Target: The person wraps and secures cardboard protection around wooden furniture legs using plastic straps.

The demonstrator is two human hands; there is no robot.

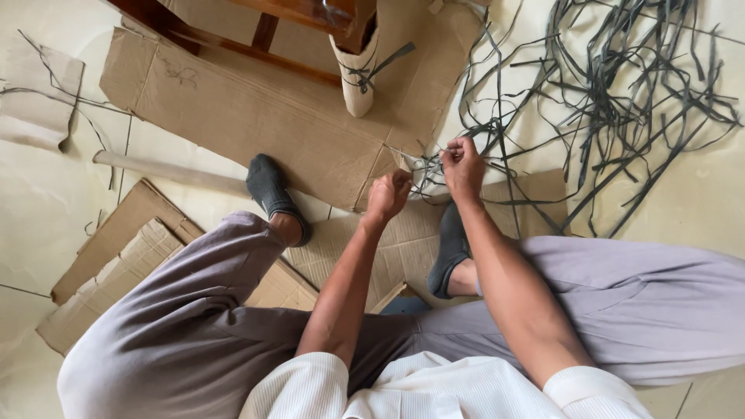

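I sit on the floor with both arms stretched forward between my knees. My left hand [388, 194] is closed, pinching a thin dark strip near the edge of a cardboard sheet [256, 109]. My right hand [462, 167] is closed on the same bundle of dark grey strips [434, 167], a little farther out. The strips run from my hands up into a large loose tangle of strips [613, 93] on the floor at the upper right.
A wooden chair leg wrapped in pale cloth tied with a strip [357, 70] stands at top centre. Flattened cardboard pieces [132, 240] lie at the left, with a pale tube [171, 171] beside them. My feet in grey socks [272, 190] rest on the cardboard.
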